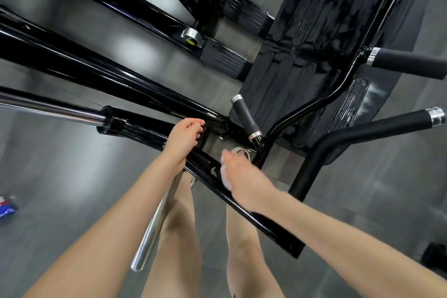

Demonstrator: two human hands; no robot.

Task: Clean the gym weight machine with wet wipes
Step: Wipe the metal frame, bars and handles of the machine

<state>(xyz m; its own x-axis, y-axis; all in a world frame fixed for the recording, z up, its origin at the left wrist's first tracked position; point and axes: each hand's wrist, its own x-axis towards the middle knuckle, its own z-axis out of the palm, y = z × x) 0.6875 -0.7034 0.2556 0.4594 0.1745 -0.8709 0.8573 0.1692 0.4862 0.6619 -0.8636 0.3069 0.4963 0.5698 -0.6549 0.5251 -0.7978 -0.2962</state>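
Head view, looking down: the weight machine (135,80) fills the frame with glossy black tubes over a grey floor (72,164). A black crossbar (266,222) runs diagonally beneath both forearms.

At the crossbar's upper end the left hand (186,135) grips the weight machine's frame, fingers (197,126) curled round a black bracket. Further down the crossbar, the right hand (242,176) lies on a white wet wipe (225,174) and presses it against the bar. Its fingers look stretched forward, though motion blurs them.

Just left of the crossbar a chrome bar (154,222) slants downward. Beyond the crossbar lie the ribbed foot plate (314,43) and a foam-covered handle (245,116). Far left of the crossbar, a blue-and-red packet (7,205) lies on the floor – its print is too blurred to read. A yellow sticker (189,40) on a chrome knob is likewise unreadable.
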